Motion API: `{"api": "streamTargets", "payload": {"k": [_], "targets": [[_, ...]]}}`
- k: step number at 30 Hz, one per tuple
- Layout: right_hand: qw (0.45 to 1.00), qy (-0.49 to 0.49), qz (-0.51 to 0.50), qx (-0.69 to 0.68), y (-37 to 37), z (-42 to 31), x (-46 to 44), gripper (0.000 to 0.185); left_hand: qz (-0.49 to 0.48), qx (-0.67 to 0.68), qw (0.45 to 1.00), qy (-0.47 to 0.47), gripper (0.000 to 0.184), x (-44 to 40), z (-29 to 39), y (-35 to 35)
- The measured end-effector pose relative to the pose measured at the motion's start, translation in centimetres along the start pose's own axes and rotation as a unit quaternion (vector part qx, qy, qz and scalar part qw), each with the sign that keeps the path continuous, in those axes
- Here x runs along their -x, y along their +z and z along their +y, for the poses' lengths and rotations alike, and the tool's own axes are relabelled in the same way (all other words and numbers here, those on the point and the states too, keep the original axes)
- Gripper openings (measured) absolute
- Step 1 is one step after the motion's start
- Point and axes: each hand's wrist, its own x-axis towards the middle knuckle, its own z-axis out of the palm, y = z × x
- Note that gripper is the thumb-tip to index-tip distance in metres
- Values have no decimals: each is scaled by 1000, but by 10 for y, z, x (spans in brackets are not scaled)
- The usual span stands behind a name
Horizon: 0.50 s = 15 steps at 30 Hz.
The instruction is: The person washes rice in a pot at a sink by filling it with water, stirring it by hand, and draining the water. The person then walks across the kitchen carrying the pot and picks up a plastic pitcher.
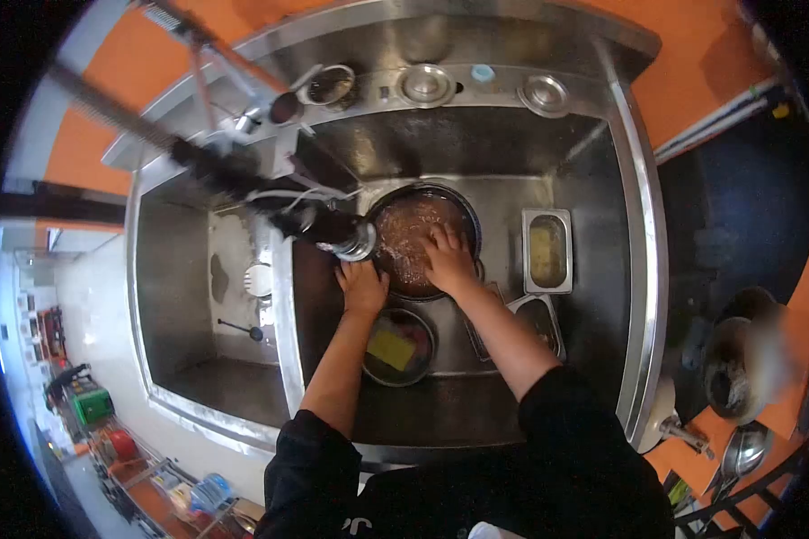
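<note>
A large round dark-rimmed pan [478,235] sits in the sink basin, holding brownish liquid [403,235] with pale froth on top. My right hand [449,258] reaches over its right side, fingers spread at the liquid's surface. Just left of the pan's near rim is my left hand [363,287], its fingers stretched out under the metal spray head [358,244] of the tap. The spray head partly covers those fingertips, and whether they touch it or the pan is unclear. Near my left wrist lies a round pan [429,359] with a yellow-green sponge-like block [391,349] in it.
At the basin's right stand a rectangular metal container [528,260] and another metal container [555,334], partly behind my right forearm. Metal lids [425,85] and a light-blue round item [483,73] rest on the back ledge. A second basin [180,296] on the left holds a black-handled utensil [243,330].
</note>
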Motion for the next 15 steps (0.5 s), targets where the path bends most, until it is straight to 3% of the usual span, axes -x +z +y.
{"api": "streamTargets", "payload": {"k": [2, 4, 7, 11, 12, 14, 15], "targets": [[998, 28, 6, 49, 33, 5, -8, 44, 23, -84, 991, 103, 63, -11, 5, 7], [994, 73, -66, 46, 43, 6, -12, 46, 60, -150, 962, 222, 64, -23, 7, 18], [983, 55, -172, 36, 75, 13, -29, 48, -45, -153, 957, 240, 66, -49, 13, 37], [964, 168, -194, -69, 93, 20, -59, 47, 53, -153, 962, 218, 71, -72, 22, 66], [958, 196, -192, -81, 99, 22, -62, 47, -74, -187, 962, 186, 66, -64, 33, 52], [960, 193, -199, -42, 149, 37, -58, 48, -49, -219, 960, 168, 58, -77, 28, 75], [941, 204, -168, -212, 190, 48, -65, 48, -36, -236, 958, 158, 54, -85, 24, 88]]}}
